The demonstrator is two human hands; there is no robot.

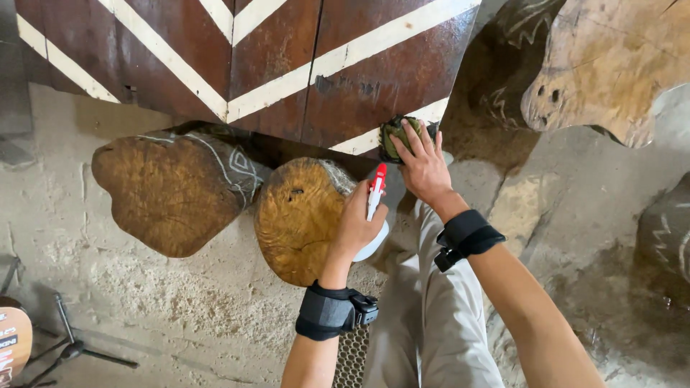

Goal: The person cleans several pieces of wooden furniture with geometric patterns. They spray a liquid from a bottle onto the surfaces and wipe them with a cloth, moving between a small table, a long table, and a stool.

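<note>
We've got the green scouring pad (397, 136) pressed flat by right hand (425, 171) on the dark striped wooden panel (374, 72) edge; left hand (357, 228) fingers clenched on the spray bottle (375, 208). Risk: pad slipping off the edge, overspray hitting the log stool (298, 219).

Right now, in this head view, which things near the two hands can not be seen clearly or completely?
- White spray bottle with red nozzle: the left hand hides most of its body.
- Green scrubbing pad: partly hidden under the right hand fingers.
- Dark brown wooden panel with cream stripes: cut off by the top edge.
- Round log stool: its far side is hidden under the panel.
</note>
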